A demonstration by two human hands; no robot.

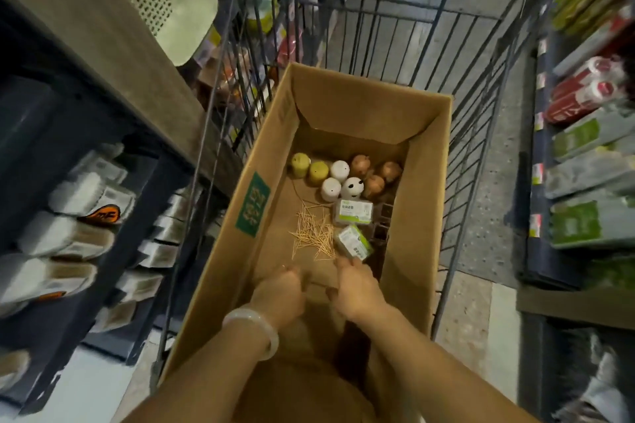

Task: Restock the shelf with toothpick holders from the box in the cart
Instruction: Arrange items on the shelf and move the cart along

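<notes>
Deep in the cardboard box (417, 189) inside the wire cart (405, 24): small rounded toothpick holders (340, 170) clustered at the far end, all upright, domed tops toward the camera, yellow, white and brown. Nearer, loose toothpicks (312, 230) scattered every way, beside two flat packets (354, 213) lying on their sides. Left hand (280, 295) curled, contents hidden, grip unclear. Right hand (357, 288) reaching down, fingertips near one packet, grasp likewise impossible to tell. Shelf (86, 182) at left, blurred.

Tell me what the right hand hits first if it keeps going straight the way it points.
Probably the nearer clear pack: the right hand points up the box floor and its fingertips sit just short of the pack. Whether they already touch is unclear. The second pack lies beyond.
</notes>
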